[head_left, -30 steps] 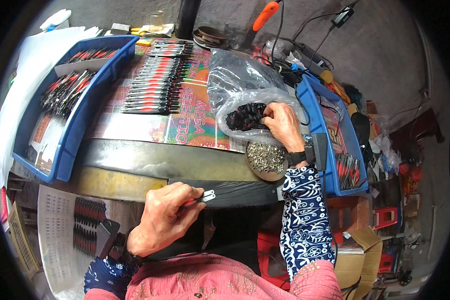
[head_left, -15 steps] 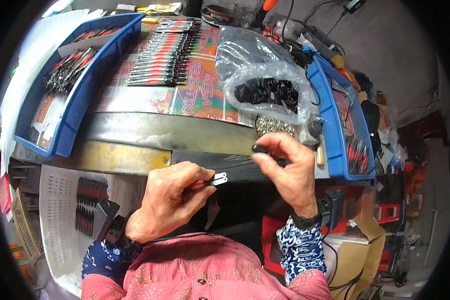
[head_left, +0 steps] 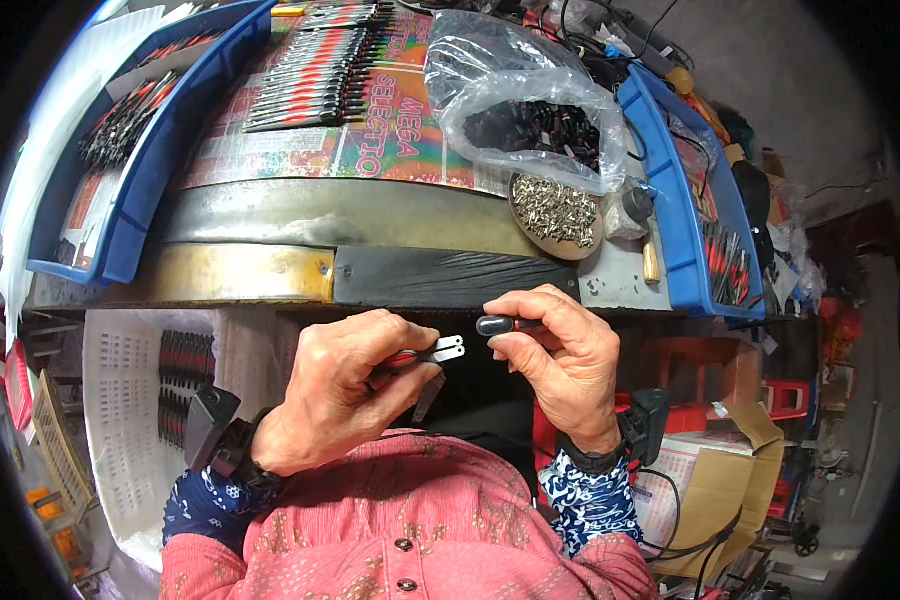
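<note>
Head view: left hand (head_left: 345, 390) and right hand (head_left: 565, 360) squared up, parts near but not touching

Pose: both hands held just off the worktop's (head_left: 450, 277) front edge, wearer's side, forearms angled in. Left hand knuckles up, fingers curled, closed on a slim red-and-black tool (head_left: 402, 361); two flat silver metal tabs (head_left: 451, 349) stick out of it toward the right hand. Right hand has a glossy black rounded piece (head_left: 495, 325) pinched between thumb and index, blunt end toward the tabs.

Hard to see: left fingers cover most of the tool; back part of the rounded piece is lost behind right fingers. Small dark pieces (head_left: 535, 130) in the clear plastic bag (head_left: 500, 60), worktop's right half, blur together. Worktop's far edge mostly out of frame.

Vs earlier: a second ago the right hand was in the bag. Half a second ago the rounded piece was farther from the tabs, right hand partly covering the round dish (head_left: 570, 253) of small metal bits (head_left: 555, 210); dish now unblocked. Left grip unchanged.
</note>
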`<state>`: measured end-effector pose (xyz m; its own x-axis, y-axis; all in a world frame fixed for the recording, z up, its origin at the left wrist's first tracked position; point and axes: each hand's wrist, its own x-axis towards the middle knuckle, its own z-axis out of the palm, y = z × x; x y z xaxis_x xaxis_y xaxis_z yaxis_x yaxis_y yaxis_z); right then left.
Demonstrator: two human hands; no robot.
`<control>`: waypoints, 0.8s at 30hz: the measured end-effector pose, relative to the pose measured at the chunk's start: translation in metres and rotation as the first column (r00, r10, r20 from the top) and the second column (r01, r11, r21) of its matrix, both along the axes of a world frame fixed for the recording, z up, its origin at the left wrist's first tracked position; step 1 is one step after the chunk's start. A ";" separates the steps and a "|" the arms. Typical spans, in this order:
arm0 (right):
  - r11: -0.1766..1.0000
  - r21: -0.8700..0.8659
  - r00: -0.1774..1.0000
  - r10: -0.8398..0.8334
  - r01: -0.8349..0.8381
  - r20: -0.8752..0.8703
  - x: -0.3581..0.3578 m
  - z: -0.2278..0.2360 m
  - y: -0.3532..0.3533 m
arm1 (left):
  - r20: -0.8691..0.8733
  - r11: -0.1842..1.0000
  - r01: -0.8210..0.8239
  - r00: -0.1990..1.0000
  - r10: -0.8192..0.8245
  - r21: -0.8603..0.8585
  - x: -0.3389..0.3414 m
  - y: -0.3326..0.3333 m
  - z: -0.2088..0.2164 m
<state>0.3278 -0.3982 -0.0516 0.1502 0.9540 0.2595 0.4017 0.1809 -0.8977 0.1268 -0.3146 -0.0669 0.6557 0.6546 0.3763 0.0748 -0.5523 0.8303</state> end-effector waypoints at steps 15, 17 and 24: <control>0.992 -0.101 0.982 -0.089 0.072 -0.169 -0.021 -0.007 -0.014 | 0.010 0.996 0.034 0.999 -0.035 0.086 0.000 -0.011 -0.007; 0.991 -0.105 0.981 -0.099 0.082 -0.168 -0.022 -0.008 -0.014 | 0.002 0.995 0.032 0.999 -0.032 0.098 0.000 -0.012 -0.008; 0.990 -0.138 0.932 -0.046 -0.004 -0.361 -0.019 -0.013 -0.016 | -0.029 0.992 0.037 0.999 -0.033 0.119 -0.002 -0.012 -0.010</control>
